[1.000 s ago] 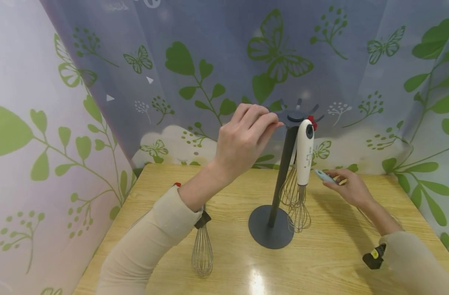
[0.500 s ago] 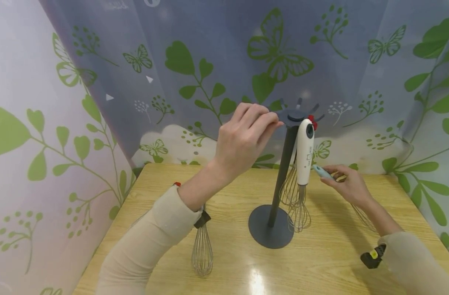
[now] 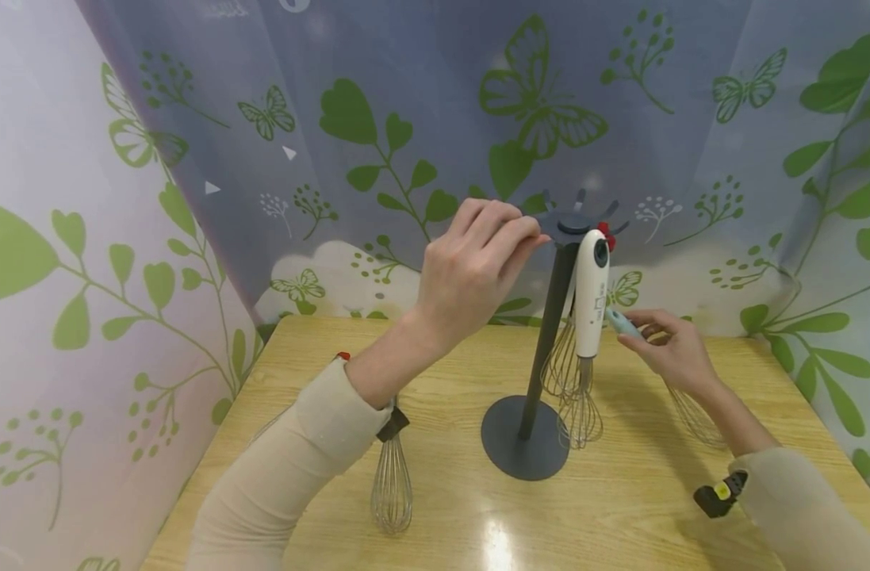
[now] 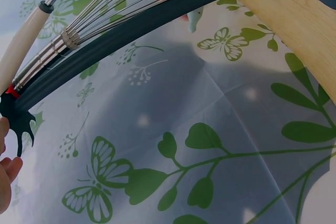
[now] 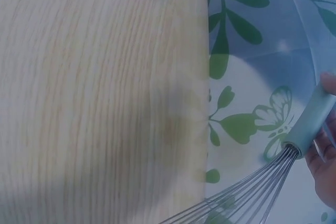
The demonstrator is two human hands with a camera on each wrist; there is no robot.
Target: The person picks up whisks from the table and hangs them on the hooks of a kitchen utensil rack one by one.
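Left hand point(image 3: 473, 270): unmoved, pinching the top of the dark stand point(image 3: 548, 333). White-handled whisk point(image 3: 590, 305): hanging there, unchanged. Right hand point(image 3: 676, 355), apart from the left: gripping blue-handled whisk point(image 3: 623, 323), shifted slightly left, its gap to the stand apparently narrowing.

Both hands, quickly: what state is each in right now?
Left hand: closed, holding the dark stand near its top.
Right hand: closed, holding the light-blue-handled whisk.
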